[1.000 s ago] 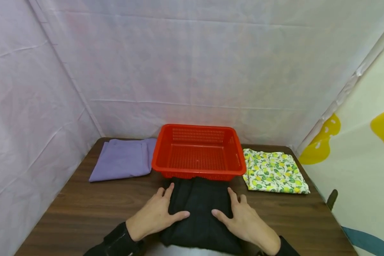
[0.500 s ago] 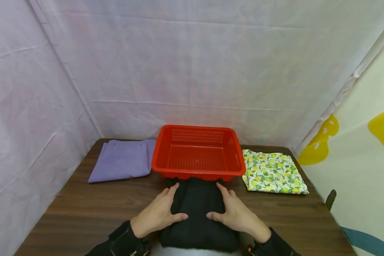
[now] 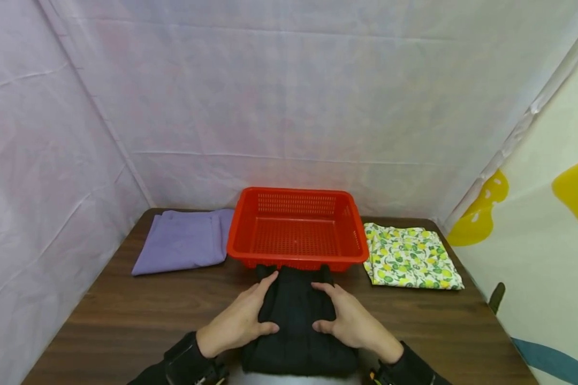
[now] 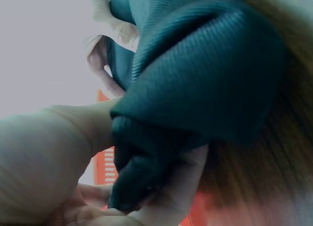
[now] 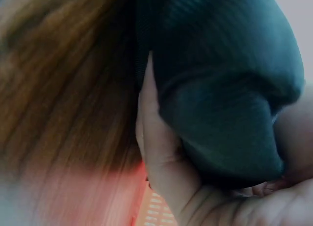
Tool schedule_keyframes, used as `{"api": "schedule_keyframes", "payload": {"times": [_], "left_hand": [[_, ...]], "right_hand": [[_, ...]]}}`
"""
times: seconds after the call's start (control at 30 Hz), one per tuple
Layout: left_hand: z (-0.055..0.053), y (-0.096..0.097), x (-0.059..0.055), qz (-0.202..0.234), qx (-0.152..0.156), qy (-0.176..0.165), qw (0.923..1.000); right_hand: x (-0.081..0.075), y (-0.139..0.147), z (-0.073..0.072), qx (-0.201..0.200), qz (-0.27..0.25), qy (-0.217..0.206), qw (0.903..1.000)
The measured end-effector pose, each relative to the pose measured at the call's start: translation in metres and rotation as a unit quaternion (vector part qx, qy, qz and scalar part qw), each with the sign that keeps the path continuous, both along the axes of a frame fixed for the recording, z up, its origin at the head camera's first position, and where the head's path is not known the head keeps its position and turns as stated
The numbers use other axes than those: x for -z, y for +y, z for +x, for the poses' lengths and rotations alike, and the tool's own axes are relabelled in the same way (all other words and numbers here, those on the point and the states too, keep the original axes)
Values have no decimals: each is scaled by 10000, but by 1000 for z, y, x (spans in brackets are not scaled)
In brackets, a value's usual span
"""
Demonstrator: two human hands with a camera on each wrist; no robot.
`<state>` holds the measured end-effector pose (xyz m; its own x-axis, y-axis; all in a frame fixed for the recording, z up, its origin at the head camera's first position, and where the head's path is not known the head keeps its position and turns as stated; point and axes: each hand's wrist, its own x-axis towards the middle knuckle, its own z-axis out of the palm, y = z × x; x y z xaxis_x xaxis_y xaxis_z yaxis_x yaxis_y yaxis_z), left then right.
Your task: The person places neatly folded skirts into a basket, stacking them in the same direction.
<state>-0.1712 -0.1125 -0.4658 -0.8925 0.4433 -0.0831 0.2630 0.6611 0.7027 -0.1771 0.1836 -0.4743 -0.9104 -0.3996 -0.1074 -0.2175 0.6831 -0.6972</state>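
Observation:
A folded black cloth [image 3: 296,334] is at the near middle of the table, its far edge close to the front of a red basket [image 3: 296,259]. My left hand [image 3: 241,320] grips its left side, thumb on top. From the opposite side my right hand [image 3: 354,321] holds it the same way. In the left wrist view the ribbed cloth [image 4: 205,84] is bunched between thumb and fingers, which go partly under it. The right wrist view has fingers [image 5: 164,143] along and beneath the fold, with the thumb mostly hidden behind the cloth.
A folded purple cloth [image 3: 183,240] lies left of the basket, touching or nearly touching it. To the basket's right is a folded lemon-print cloth [image 3: 409,259]. White sheeting [image 3: 289,107] stands behind the brown wooden table [image 3: 164,315].
Both hands have come closer together, the right one moving left more. Between them the black cloth has been squeezed narrower and its far corners now stick up.

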Motion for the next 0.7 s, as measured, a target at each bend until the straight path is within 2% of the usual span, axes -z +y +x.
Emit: {"api": "schedule_keyframes", "payload": {"times": [0.17,0.47,0.7], "left_hand": [[4,-3,-4,100,185,208,9996],[14,-6,-15,173,524,372,9978],[22,-8,-28,193,690,471,9963]], "right_hand": [[-5,-3,8,18,26,264,9996],[-11,-3,24,-83,-25,589,9982],[-29,-3,36,-178,-50,861,9961]]}}
